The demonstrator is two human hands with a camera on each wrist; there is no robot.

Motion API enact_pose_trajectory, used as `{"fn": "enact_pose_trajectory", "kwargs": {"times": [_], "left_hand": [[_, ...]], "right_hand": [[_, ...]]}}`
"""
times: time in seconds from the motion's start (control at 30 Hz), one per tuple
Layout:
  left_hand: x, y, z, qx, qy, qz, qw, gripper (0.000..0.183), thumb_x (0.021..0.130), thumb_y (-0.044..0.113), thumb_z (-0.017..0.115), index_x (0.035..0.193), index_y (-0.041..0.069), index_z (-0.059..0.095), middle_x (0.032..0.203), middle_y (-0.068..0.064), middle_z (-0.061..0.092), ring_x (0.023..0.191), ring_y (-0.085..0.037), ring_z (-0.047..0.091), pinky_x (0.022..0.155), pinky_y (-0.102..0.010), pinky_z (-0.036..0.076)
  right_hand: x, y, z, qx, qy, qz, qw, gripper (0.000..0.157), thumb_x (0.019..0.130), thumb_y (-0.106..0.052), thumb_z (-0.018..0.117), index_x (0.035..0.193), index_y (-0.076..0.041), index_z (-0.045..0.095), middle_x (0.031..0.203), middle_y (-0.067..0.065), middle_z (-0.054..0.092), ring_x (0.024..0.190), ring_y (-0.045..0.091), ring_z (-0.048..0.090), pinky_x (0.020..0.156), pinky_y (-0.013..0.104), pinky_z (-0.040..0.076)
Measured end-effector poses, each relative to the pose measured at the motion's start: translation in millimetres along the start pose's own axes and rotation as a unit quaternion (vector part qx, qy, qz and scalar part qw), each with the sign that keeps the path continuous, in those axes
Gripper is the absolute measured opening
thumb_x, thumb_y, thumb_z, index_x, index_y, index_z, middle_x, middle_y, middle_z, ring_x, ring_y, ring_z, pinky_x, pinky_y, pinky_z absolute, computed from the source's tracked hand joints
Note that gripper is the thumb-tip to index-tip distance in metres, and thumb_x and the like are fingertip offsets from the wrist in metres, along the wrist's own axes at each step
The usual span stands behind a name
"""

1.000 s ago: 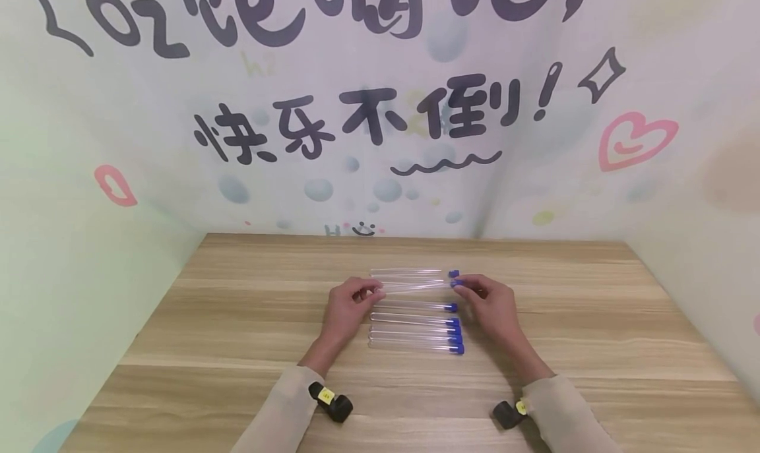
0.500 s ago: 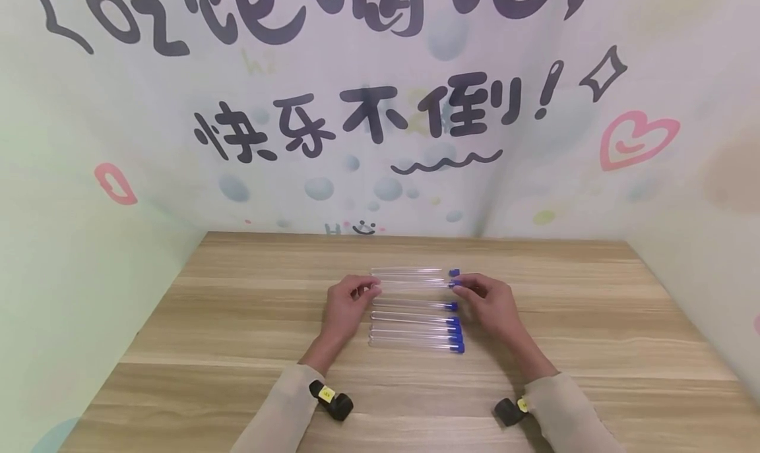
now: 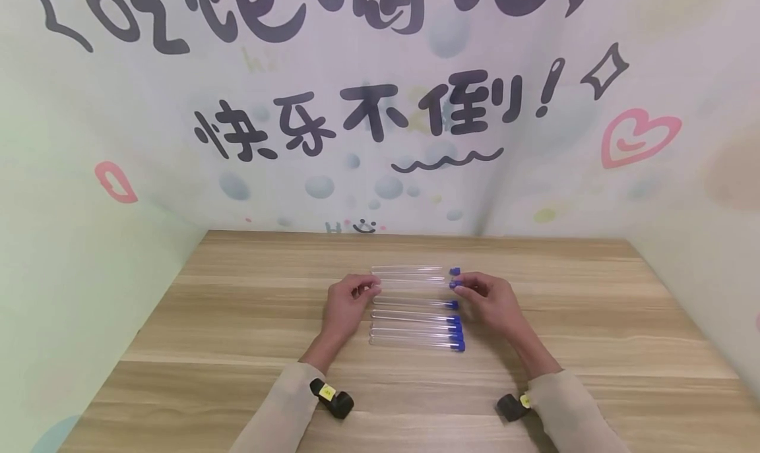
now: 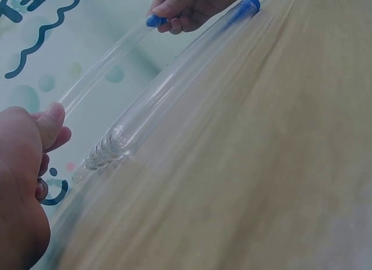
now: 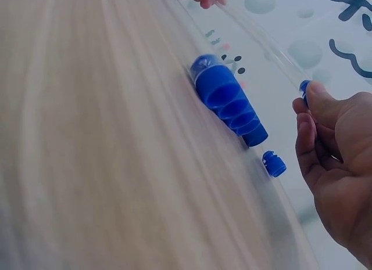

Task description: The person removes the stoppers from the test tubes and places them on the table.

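Note:
Between thumb and fingers, my left hand [image 3: 349, 308] pinches the rounded end of a clear test tube [image 4: 102, 69], raised above the table. At the tube's other end, my right hand [image 3: 494, 304] pinches a small blue cap [image 5: 304, 90] lined up at the mouth. Fingertips partly hide this cap. Behind them lies an uncapped test tube [image 3: 406, 269], with a loose blue cap [image 3: 454, 271] near its open end. On the near side, several test tubes with blue caps [image 3: 415, 318] lie side by side, caps to the right.
The wood-grain table [image 3: 208, 334] meets a printed backdrop [image 3: 332, 196] with dark lettering at its far edge. Pale walls stand at both sides. A black wrist camera [image 3: 334, 400] is strapped on the left wrist, another camera [image 3: 512, 407] on the right.
The held tube was tilted with its mouth apart from the cap; it now lines up with the cap at its mouth. Both hands have shifted only slightly.

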State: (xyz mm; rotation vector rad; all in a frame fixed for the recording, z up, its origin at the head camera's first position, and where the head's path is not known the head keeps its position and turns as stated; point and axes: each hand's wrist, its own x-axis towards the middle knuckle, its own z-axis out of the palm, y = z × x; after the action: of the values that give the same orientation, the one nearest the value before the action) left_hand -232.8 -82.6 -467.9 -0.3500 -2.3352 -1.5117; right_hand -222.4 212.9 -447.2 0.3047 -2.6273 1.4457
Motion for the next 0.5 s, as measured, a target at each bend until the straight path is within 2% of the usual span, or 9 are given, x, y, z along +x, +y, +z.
{"fn": "enact_pose_trajectory", "kwargs": {"times": [0.1, 0.23, 0.5], "left_hand": [[0.4, 0.0, 0.2, 0.001, -0.003, 0.003, 1.0000, 0.012, 0.082, 0.020, 0.075, 0.094, 0.017, 0.075, 0.080, 0.007, 0.062, 0.071, -0.013, 0.051, 0.060, -0.025, 0.043], [2.3, -1.7, 0.1, -0.006, 0.012, 0.006, 0.9999, 0.013, 0.082, 0.016, 0.076, 0.095, 0.014, 0.074, 0.081, 0.005, 0.064, 0.071, -0.013, 0.052, 0.061, -0.025, 0.045], [3.6, -1.6, -2.5, -0.005, 0.030, -0.023, 0.9993, 0.014, 0.080, 0.012, 0.077, 0.094, 0.011, 0.075, 0.082, 0.002, 0.066, 0.071, -0.014, 0.053, 0.062, -0.026, 0.044]], "right_hand": [[0, 1, -1.3, -0.003, -0.005, -0.002, 1.000, 0.018, 0.090, -0.027, 0.067, 0.103, -0.015, 0.070, 0.096, -0.004, 0.069, 0.087, 0.016, 0.061, 0.079, 0.026, 0.050], [0, 2, -5.0, -0.018, 0.004, -0.003, 1.000, 0.021, 0.092, -0.030, 0.065, 0.106, -0.015, 0.069, 0.097, -0.003, 0.068, 0.088, 0.015, 0.061, 0.080, 0.025, 0.050], [2, 6, -10.7, -0.042, 0.045, 0.005, 0.998, 0.024, 0.092, -0.030, 0.065, 0.109, -0.014, 0.069, 0.096, 0.000, 0.068, 0.087, 0.015, 0.061, 0.077, 0.023, 0.049]]}}
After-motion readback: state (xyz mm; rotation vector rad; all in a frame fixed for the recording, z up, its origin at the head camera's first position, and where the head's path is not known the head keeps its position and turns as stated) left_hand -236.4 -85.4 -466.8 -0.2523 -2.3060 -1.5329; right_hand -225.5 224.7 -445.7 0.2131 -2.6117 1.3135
